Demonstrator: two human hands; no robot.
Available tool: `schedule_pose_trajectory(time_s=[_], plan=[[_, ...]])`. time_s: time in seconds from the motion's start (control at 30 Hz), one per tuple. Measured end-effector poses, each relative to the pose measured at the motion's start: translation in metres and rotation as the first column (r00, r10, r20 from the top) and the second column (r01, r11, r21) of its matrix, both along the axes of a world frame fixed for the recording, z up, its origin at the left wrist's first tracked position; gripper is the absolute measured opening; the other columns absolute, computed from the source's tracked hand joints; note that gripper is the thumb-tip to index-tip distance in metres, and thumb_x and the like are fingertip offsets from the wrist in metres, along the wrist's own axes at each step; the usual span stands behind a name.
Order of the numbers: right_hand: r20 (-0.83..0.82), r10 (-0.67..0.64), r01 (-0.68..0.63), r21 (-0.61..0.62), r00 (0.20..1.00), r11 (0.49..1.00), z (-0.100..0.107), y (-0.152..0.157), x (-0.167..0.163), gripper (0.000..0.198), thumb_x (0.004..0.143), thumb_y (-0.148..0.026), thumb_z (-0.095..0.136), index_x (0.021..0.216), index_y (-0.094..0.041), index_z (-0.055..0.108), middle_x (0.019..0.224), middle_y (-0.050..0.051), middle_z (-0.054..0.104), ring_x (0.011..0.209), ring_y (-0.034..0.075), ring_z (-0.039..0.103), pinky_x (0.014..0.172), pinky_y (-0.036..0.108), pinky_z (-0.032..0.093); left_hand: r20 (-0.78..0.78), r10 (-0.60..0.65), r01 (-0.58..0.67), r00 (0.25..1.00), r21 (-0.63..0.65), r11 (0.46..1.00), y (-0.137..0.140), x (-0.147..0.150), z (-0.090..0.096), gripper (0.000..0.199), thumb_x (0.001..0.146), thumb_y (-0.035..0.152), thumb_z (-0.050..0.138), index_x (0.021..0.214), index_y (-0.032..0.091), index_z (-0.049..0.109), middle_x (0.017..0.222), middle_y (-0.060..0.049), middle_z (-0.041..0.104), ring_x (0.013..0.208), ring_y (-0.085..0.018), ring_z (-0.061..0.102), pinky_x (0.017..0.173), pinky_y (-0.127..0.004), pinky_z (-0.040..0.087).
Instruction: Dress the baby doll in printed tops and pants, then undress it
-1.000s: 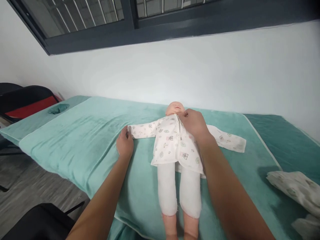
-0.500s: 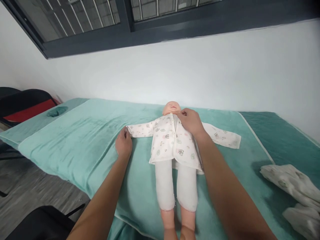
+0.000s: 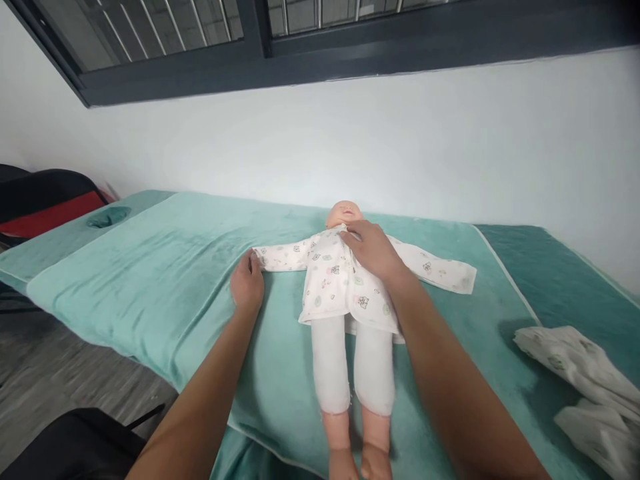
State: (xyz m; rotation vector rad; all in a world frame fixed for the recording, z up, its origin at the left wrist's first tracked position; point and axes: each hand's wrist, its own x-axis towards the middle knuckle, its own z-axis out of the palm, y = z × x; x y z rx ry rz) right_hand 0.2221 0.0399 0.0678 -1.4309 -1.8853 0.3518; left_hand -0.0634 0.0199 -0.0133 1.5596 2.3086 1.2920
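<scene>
Centre of the dial, the doll (image 3: 330, 363) lies on its back on the green cover (image 3: 150, 287), head at twelve o'clock, and plenty is out of sight! The right hand (image 3: 373, 248) rests across the upper front of the printed jacket (image 3: 327, 280), masking much of the collar and one shoulder; thumb and forefinger sit parted on the cloth, the remaining fingers largely tucked from view.

Over to nine o'clock: the left hand (image 3: 247, 280) is at one cuff (image 3: 261, 261), fingers curled in together, tips hard to read, so I can't tell whether they're clamped on the fabric. Out at three, the other sleeve (image 3: 445, 272) stretches away, and whether an arm fills it, no telling. Down at six, the feet (image 3: 375, 460) run right to the bottom edge. The crumpled cloth (image 3: 575, 363) at four o'clock is sliced off by the right edge; one piece or two, unclear. At eight, a black seat (image 3: 75, 443), cropped as well.

The count, then: one doll, one jacket, two sleeves, two white upper legs, two feet, two hands. Up at eleven, one window (image 3: 160, 79), two panes showing, bars dim behind. Past nine, two black chair backs (image 3: 50, 183), partly cut off, one red panel (image 3: 50, 212).
</scene>
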Motion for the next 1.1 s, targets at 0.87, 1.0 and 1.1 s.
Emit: schedule_pose_trajectory(time_s=[0.87, 1.0, 1.1], plan=[[-0.193, -0.205, 0.194, -0.072, 0.960, 0.978, -0.001, -0.061, 0.003, 0.032, 0.092, -0.046, 0.049, 0.106, -0.022, 0.064, 0.116, 0.007, 0.066, 0.106, 0.024, 0.060, 0.090, 0.038, 0.045, -0.090, -0.024, 0.046, 0.996, 0.253, 0.966, 0.001, 0.007, 0.006, 0.025, 0.095, 0.033, 0.045, 0.099, 0.017, 0.064, 0.126, -0.014, 0.059, 0.122, -0.027, 0.052, 0.108, -0.042, 0.039], [0.129, -0.277, 0.303, -0.268, 0.952, 0.915, 0.022, -0.008, -0.017, 0.034, 0.089, -0.050, 0.051, 0.097, -0.018, 0.059, 0.100, 0.013, 0.067, 0.088, 0.028, 0.062, 0.068, 0.035, 0.040, 0.053, -0.252, 0.217, 0.966, 0.364, 0.906, 0.007, 0.044, 0.026, 0.027, 0.096, 0.034, 0.043, 0.101, 0.019, 0.064, 0.113, -0.010, 0.064, 0.111, -0.021, 0.058, 0.102, -0.035, 0.044], [0.158, -0.263, 0.301, -0.310, 0.952, 0.902, 0.022, 0.009, -0.019, 0.029, 0.089, -0.047, 0.050, 0.094, -0.019, 0.056, 0.096, 0.013, 0.068, 0.087, 0.029, 0.061, 0.065, 0.034, 0.037, 0.251, -0.466, 0.373, 0.849, 0.341, 0.863, 0.017, 0.083, 0.047, 0.028, 0.095, 0.038, 0.046, 0.105, 0.021, 0.066, 0.109, -0.007, 0.068, 0.103, -0.019, 0.062, 0.092, -0.031, 0.049]])
